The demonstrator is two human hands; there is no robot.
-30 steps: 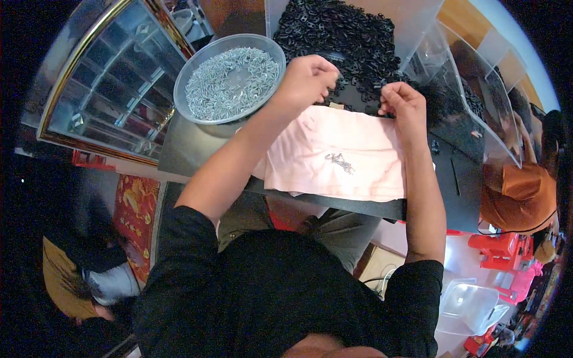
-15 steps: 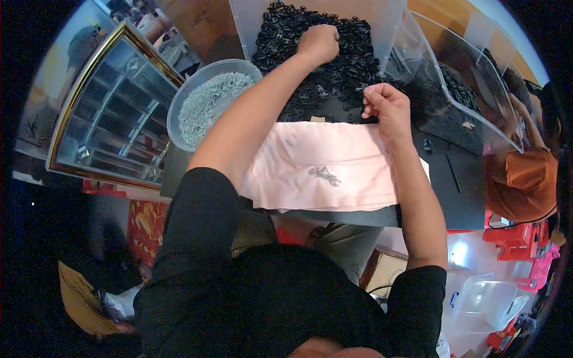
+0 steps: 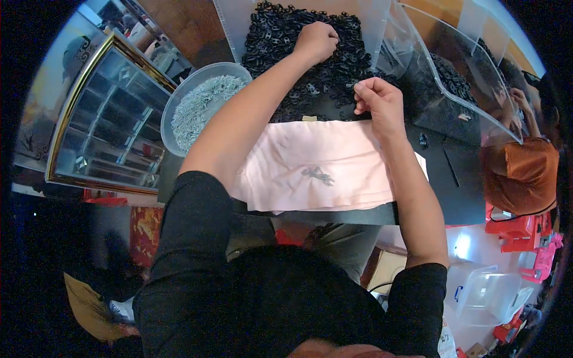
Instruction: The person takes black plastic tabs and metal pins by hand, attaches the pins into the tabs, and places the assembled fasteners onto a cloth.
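Reaching over a heap of small black looped plastic pieces (image 3: 274,36), my left hand (image 3: 316,43) has its fingers curled together, and their tips rest on or just above the heap. Whatever they hold is hidden. My right hand (image 3: 380,101) is raised beyond the right corner of a pink cloth (image 3: 352,143), thumb and forefinger pinched. A tiny item shows at those fingertips, too small to name. Several thin grey metal pieces (image 3: 319,176) lie in a small pile on the cloth. Left of my left forearm stands a round clear tub (image 3: 169,113) of small silvery metal pieces (image 3: 194,113).
A clear plastic bin (image 3: 230,27) surrounds the black heap; another clear container (image 3: 441,83) stands right. A thin black rod (image 3: 452,168) lies on the dark table (image 3: 439,197). A gold-framed glass case (image 3: 113,113) stands left. Another person in orange-brown (image 3: 525,179) sits at right.
The whole view has shifted slightly left. My left hand has edged a little rightward over the black heap, fingers still curled. My right hand keeps its pinch in nearly the same place.
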